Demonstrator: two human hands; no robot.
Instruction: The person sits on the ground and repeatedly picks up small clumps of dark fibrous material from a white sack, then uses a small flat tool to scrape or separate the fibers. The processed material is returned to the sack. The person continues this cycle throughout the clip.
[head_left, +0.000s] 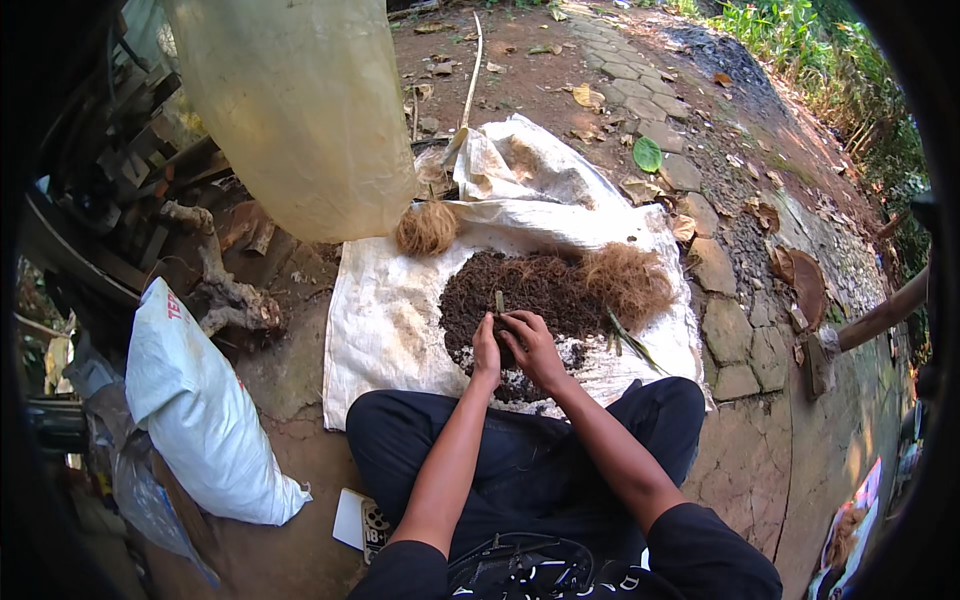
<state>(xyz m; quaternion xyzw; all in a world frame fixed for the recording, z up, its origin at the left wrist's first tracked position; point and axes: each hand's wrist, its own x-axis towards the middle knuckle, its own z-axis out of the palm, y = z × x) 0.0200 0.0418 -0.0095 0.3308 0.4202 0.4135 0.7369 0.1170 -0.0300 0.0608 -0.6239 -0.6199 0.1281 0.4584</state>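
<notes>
My left hand (487, 351) and my right hand (534, 351) meet over a dark soil heap (471, 292). Between them stands a short greenish plant stem (499, 302), its top showing above my fingers. My left fingers wrap its lower part, and my right thumb and fingers press against it from the other side. What lies under the palms is mostly hidden, with some dark soil showing. Loose brown fibre, like coconut coir (628, 281), covers the heap's right end. Green cut stems and a leaf blade (634, 341) rest beside it. A white woven sack (382, 319) lies spread beneath everything.
A ball of brown fibre (426, 228) sits on the sack's far side. Yellowish plastic sheeting (300, 120) hangs at upper left. A filled white sack (199, 412) and gnarled wood (225, 281) stand left. Stone pavers (712, 266) and a wooden pole (885, 311) are right.
</notes>
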